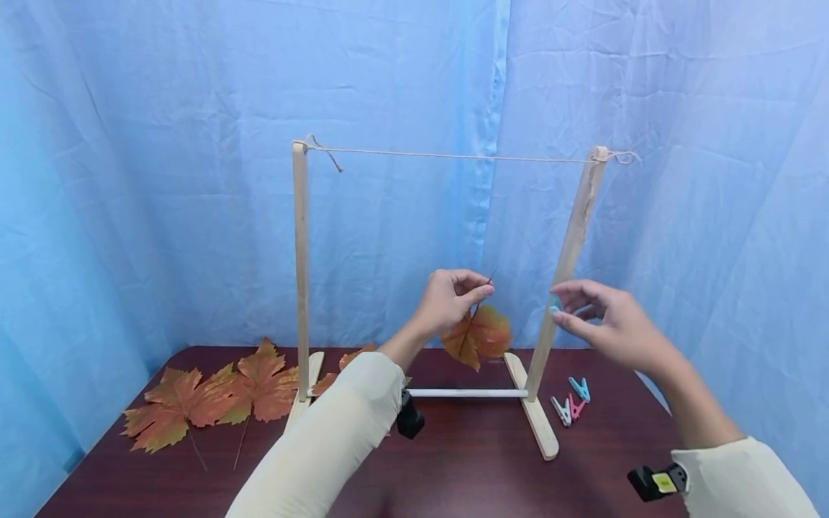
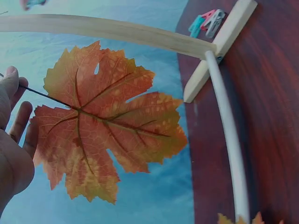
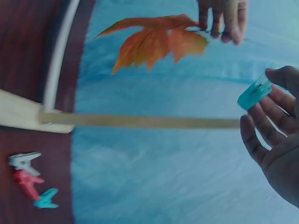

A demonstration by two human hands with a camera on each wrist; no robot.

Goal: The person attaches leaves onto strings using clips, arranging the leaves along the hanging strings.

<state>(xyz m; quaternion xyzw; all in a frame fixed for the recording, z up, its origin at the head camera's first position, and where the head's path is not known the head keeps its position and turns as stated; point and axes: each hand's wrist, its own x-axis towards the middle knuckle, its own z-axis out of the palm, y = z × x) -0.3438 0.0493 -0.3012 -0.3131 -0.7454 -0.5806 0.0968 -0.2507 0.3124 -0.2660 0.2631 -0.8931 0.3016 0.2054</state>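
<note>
While a lobed, orange and yellow-green autumn leaf [image 2: 112, 119] is pinched by its thin dark stem [image 2: 46, 97] between the thumb and fingers of the left hand [image 1: 451, 298], a turquoise clothespin [image 3: 254, 92] is held between the thumb and fingers of the right hand [image 1: 612, 324]. The leaf is hung just below the left hand. By the right hand's fingertips, the right wooden post [image 1: 576, 237] is seen; the left wooden post [image 1: 301, 266] is placed left of the left hand. Above both hands, a string [image 1: 447, 155] is tied between the post tops. Below the left hand, the posts are joined by a white crossbar [image 1: 466, 393]. Below the right hand, a white clothespin [image 1: 562, 411], a pink clothespin [image 1: 576, 409] and a second turquoise clothespin [image 1: 580, 389] are grouped on the dark reddish table [image 1: 453, 460]. Left of the left hand, other autumn leaves [image 1: 171, 410] are laid, some partly hidden by its forearm. Beyond the hands, a light-blue curtain [image 1: 388, 72] is hung.
</note>
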